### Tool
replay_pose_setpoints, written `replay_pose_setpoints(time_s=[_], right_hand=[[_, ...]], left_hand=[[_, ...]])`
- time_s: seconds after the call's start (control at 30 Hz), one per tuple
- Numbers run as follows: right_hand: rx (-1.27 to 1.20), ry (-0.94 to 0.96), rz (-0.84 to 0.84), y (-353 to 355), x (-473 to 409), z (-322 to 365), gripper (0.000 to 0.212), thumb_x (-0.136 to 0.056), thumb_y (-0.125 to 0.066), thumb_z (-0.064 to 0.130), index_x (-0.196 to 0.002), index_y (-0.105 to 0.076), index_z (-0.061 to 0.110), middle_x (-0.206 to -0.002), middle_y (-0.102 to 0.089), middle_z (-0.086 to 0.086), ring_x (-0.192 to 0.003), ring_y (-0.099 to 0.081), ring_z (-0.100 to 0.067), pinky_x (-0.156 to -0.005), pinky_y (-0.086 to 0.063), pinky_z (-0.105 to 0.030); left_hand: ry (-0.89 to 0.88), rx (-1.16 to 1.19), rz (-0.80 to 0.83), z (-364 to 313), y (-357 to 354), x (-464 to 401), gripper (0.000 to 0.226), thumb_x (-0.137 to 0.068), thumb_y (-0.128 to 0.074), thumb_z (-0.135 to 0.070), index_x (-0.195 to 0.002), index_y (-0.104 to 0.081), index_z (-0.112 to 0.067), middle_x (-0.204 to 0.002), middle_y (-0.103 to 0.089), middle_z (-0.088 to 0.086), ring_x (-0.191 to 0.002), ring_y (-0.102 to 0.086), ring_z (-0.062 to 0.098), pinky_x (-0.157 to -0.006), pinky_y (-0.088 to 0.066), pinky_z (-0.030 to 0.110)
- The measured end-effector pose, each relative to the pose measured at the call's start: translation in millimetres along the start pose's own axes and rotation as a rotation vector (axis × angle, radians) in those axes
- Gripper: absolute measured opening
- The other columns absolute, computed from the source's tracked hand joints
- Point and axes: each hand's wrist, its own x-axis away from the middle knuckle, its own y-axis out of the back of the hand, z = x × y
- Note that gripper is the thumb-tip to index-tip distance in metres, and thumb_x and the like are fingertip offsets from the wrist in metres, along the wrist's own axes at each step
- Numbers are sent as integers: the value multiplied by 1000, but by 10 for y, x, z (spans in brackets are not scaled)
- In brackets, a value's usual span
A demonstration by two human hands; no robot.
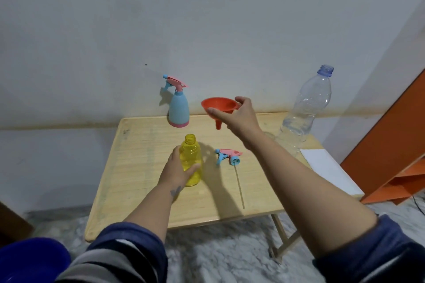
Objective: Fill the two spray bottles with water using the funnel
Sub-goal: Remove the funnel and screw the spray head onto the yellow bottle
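Observation:
A yellow spray bottle (192, 158) stands uncapped near the middle of the small wooden table (138, 167), and my left hand (177, 170) grips its side. My right hand (239, 115) holds a red funnel (218, 105) by its rim, in the air above the table, to the upper right of the yellow bottle's mouth. The bottle's pink and blue spray head (228, 156) lies on the table to its right, its long tube pointing toward me. A blue spray bottle (179, 108) with its spray head on stands at the table's far edge.
A large clear plastic water bottle (301, 112), uncapped and partly filled, stands at the table's right side. A white sheet (328, 170) lies at the right front corner. Orange furniture (395, 145) stands at the right, and a dark blue basin (30, 259) sits at bottom left.

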Motion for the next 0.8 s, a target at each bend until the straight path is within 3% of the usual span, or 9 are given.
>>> replay_pose_setpoints(time_s=[0.1, 0.23, 0.37, 0.43, 0.7, 0.8], right_hand=[[77, -67, -8, 201, -81, -227, 93, -70, -83, 33, -142, -30, 7, -137, -45, -10, -111, -49, -19, -80, -42, -25], [227, -228, 4, 384, -137, -717, 96, -71, -82, 37, -143, -28, 6, -132, -50, -10, -101, -49, -17, -72, -47, -24], [373, -388, -69, 483, -160, -1245, 89, -69, -79, 46, -133, -33, 4, -117, -56, -10, -108, -60, -31, -90, -51, -46], [390, -441, -109, 524, -182, -1440, 90, -68, -79, 48, -132, -31, 6, -123, -56, -12, -112, -58, -33, -94, -48, -52], [386, -485, -131, 584, -263, -1724, 89, -68, -77, 52, -133, -33, 8, -129, -54, -11, -118, -54, -32, -97, -46, -49], [552, -432, -190, 578, -282, -1664, 91, -70, -73, 58, -138, -33, 12, -137, -46, -10, -128, -43, -35, -101, -40, -47]], left_hand=[[16, -23, 5, 6, 5, -11, 79, -81, -71, -40, -144, -28, -19, -141, -46, 5, -124, -49, 27, -100, -42, 40], [15, -18, -6, 34, -3, -26, 77, -81, -72, -41, -142, -30, -22, -139, -48, 4, -123, -50, 26, -99, -43, 39], [5, -8, -23, 57, -31, -18, 77, -81, -71, -41, -143, -29, -24, -140, -47, 2, -123, -49, 25, -100, -43, 40], [6, 0, -26, 59, -37, -16, 78, -81, -71, -41, -144, -28, -24, -140, -47, 2, -123, -49, 24, -100, -43, 40], [0, 40, -58, 11, -45, 40, 74, -81, -73, -36, -141, -32, -25, -136, -50, 2, -120, -51, 23, -97, -42, 37], [5, 27, -66, -8, -49, 52, 75, -82, -72, -36, -143, -30, -24, -137, -49, 2, -121, -50, 24, -95, -41, 34]])
